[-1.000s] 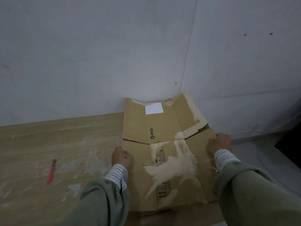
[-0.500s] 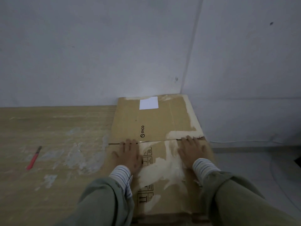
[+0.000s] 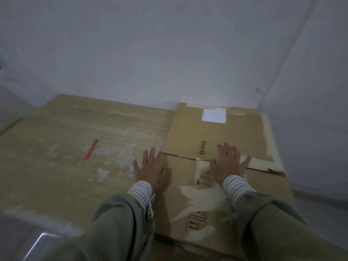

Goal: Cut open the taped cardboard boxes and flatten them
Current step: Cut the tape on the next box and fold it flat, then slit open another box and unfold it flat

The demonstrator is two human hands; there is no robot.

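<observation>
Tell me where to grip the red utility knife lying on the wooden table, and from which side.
Grip the red utility knife around its red handle, the nearer lower part, coming from above with the left hand, which is closer. It lies flat on the wooden table, apart from the flattened brown cardboard box, with its dark tip pointing away toward the wall, so the handle end is probably safest.

One flattened cardboard box (image 3: 222, 140), perhaps atop another, one red cutter (image 3: 90, 150), two hands.

2 hands press flat: the right hand (image 3: 228, 162) on the flattened brown cardboard box (image 3: 222, 140), the left hand (image 3: 150, 169) at its left edge. A red-handled cutter (image 3: 90, 149) lies far left on the pale wooden desk (image 3: 56, 147).
</observation>
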